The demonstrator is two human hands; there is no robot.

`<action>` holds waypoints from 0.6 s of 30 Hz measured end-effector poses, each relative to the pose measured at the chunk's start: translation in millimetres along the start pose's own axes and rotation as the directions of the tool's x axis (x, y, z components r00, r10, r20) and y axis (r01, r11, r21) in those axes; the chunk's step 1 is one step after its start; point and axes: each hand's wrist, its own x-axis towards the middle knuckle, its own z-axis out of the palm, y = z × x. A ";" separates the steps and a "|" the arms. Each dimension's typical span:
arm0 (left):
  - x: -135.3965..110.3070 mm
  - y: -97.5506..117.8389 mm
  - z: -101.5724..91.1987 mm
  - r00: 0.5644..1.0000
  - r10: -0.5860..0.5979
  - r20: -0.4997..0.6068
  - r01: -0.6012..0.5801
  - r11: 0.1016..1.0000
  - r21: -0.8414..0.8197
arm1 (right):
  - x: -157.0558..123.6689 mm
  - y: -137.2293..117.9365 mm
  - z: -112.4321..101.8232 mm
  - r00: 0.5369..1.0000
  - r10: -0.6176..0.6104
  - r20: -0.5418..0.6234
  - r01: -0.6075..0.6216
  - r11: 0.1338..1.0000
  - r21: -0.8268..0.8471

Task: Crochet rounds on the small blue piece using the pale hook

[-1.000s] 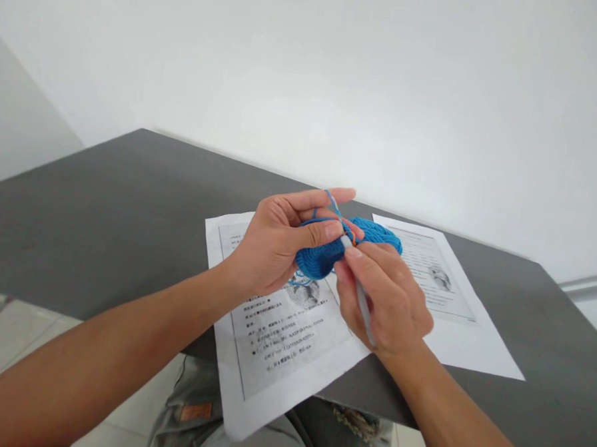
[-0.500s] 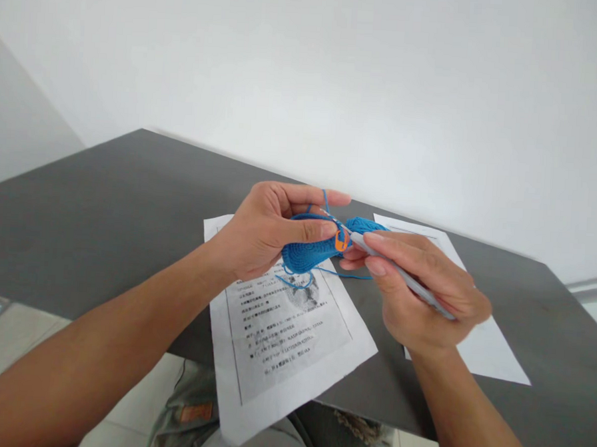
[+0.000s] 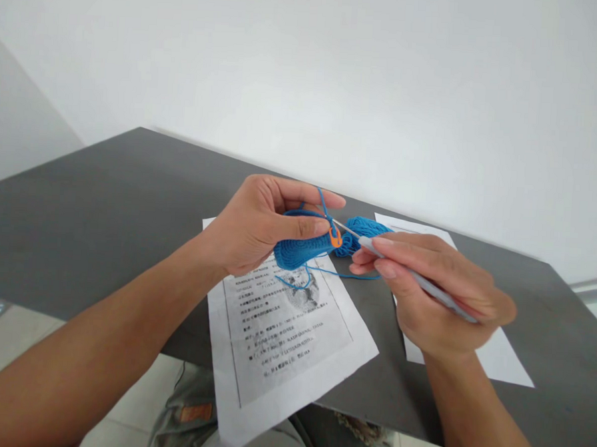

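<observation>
My left hand (image 3: 266,225) pinches a blue crochet piece (image 3: 302,249) between thumb and fingers, its index finger stretched out with blue yarn running over it. An orange stitch marker (image 3: 336,237) hangs at the piece's right edge, by my thumb tip. My right hand (image 3: 440,284) holds a crochet hook (image 3: 437,292) by its grey handle, pen-like. The thin metal shaft points left to the top edge of the crochet work, where yarn meets it; the exact stitch is too small to tell. Behind, between the hands, lies a skein of blue yarn (image 3: 363,228).
A printed sheet (image 3: 291,356) with text and a picture lies below my hands, overhanging the front edge of the dark table (image 3: 142,242). Another paper (image 3: 504,364) is partly under my right hand. A pale wall (image 3: 336,85) rises behind the table.
My right hand and the hook have shifted right and slightly down, showing more of the metal shaft. My left hand with the crochet piece has moved slightly left, and the piece has tilted.
</observation>
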 end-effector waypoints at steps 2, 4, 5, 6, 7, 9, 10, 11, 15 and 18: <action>0.7 1.0 -1.8 1.000 0.003 0.009 -0.004 1.000 0.026 | 0.9 1.6 -5.4 0.997 -0.061 0.053 0.064 0.996 -0.061; 1.8 1.9 -4.3 1.000 -0.007 0.012 0.006 0.998 0.062 | 2.7 1.9 -10.7 0.985 -0.126 0.118 0.139 0.984 -0.108; 2.5 2.0 -5.8 1.000 -0.015 0.016 0.014 0.996 0.084 | 3.8 1.3 -13.0 0.977 -0.152 0.150 0.171 0.977 -0.124; 3.1 2.0 -7.4 0.999 -0.025 0.026 0.022 0.994 0.107 | 5.0 0.3 -15.0 0.970 -0.167 0.176 0.193 0.971 -0.139; 3.7 1.7 -9.1 0.999 -0.029 0.038 0.024 0.992 0.125 | 6.1 -1.2 -16.6 0.965 -0.169 0.198 0.201 0.967 -0.154; 4.4 0.9 -12.0 0.997 -0.028 0.069 0.017 0.988 0.154 | 7.8 -4.7 -18.8 0.965 -0.144 0.218 0.184 0.967 -0.178; 4.6 0.5 -13.0 0.996 -0.026 0.081 0.012 0.986 0.165 | 8.3 -6.1 -19.5 0.968 -0.126 0.218 0.168 0.968 -0.185; 4.5 0.2 -13.7 0.996 -0.026 0.087 0.011 0.985 0.173 | 8.4 -7.1 -20.1 0.970 -0.112 0.215 0.153 0.970 -0.188; 4.0 0.8 -12.8 0.995 -0.048 0.090 0.034 0.987 0.158 | 7.4 -6.2 -21.4 0.978 -0.095 0.188 0.119 0.985 -0.124; 3.8 1.4 -10.8 0.993 -0.059 0.105 0.046 0.992 0.120 | 6.8 -4.3 -20.6 0.987 -0.067 0.147 0.076 0.996 -0.056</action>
